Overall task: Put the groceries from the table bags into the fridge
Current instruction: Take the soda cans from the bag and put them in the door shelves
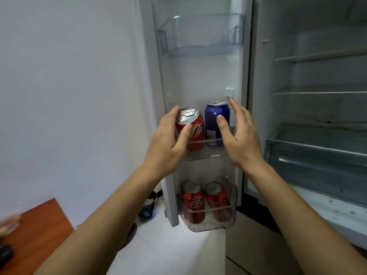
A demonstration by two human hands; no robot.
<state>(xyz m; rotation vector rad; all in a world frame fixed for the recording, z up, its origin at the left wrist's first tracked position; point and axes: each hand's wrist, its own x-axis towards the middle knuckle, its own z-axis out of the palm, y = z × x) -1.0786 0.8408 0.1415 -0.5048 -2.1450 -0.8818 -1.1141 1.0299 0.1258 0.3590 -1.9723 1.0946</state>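
Observation:
My left hand (168, 143) grips a red cola can (193, 130), tilted, at the left of the middle door shelf (206, 155) of the open fridge door. A blue can (215, 120) stands upright on the same shelf to its right. My right hand (241, 135) is beside the blue can with straight, spread fingers; the thumb lies in front of the can, and I cannot tell whether it touches. Two more red cans (193, 203) (217, 201) stand in the bottom door bin (208, 225).
The top door bin (200, 46) holds nothing. The fridge interior at right shows bare glass shelves (317, 92) and a crisper drawer (317, 151). A wooden table corner (37, 227) sits lower left. A dark bag (148, 209) lies on the white floor by the door.

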